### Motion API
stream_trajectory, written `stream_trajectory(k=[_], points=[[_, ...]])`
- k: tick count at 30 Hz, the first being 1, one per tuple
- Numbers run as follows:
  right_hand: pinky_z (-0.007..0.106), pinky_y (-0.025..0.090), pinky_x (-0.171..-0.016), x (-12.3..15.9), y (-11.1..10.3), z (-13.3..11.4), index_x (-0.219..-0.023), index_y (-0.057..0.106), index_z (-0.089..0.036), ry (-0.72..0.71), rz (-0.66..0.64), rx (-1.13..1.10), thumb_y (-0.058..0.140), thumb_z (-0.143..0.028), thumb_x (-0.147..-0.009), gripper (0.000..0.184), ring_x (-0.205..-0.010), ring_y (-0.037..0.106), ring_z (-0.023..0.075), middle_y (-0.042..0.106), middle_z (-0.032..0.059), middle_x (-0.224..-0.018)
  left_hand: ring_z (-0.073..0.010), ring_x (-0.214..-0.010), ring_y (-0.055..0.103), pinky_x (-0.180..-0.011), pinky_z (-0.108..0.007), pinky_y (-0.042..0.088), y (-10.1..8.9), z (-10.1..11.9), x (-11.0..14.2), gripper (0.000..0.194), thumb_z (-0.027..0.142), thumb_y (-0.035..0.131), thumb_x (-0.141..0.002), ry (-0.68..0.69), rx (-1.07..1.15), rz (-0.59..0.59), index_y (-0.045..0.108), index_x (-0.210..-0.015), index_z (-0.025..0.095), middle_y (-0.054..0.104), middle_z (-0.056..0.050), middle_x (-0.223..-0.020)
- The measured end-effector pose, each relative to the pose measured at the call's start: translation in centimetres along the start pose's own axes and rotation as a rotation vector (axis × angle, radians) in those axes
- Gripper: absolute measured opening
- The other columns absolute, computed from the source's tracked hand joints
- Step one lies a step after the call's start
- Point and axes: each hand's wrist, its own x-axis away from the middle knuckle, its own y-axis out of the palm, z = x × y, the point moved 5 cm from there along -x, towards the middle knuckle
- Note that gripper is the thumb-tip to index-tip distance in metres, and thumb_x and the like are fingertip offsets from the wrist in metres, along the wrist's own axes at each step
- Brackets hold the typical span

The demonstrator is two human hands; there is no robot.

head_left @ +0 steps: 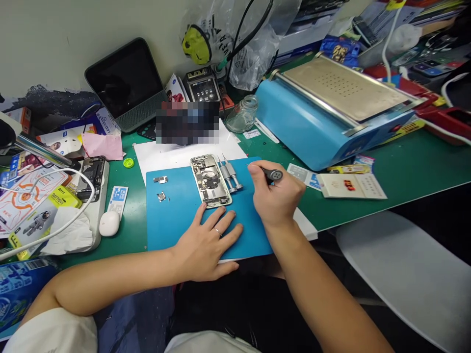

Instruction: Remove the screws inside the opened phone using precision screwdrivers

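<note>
An opened smartphone (211, 179) with its inner parts bare lies on a blue mat (172, 230). My left hand (209, 240) rests on the mat with fingers spread; a fingertip is at the phone's bottom edge. My right hand (274, 196), fingers closed, grips a dark-handled screwdriver (274, 175) over the mat's right side; its tip is hidden or too small to make out. Between the phone and that hand lie two silver screwdrivers (228, 175). Left of the phone sit a small metal part (160, 180) and another small part (161, 196).
A blue machine with a metal plate (342, 86) stands at the right rear. At the back are a smart display (125, 81) and a glass jar (243, 113). To the left lie a white earbud case (109, 223) and boxes. A paper box (351, 186) lies on the right.
</note>
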Motion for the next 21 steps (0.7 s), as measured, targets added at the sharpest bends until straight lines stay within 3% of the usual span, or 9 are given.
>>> stream_trajectory(k=[21], points=[[0.028, 0.049, -0.063, -0.05, 0.06, -0.15, -0.090, 0.073, -0.020, -0.012, -0.017, -0.038, 0.058, -0.035, -0.099, 0.023, -0.066, 0.066, 0.0159, 0.073, 0.0037, -0.077, -0.0399, -0.146, 0.034, -0.121, -0.067, 0.016, -0.02, 0.01, 0.03, 0.073, 0.061, 0.050, -0.097, 0.003, 0.001, 0.012, 0.041, -0.151, 0.014, 0.038, -0.020, -0.159]])
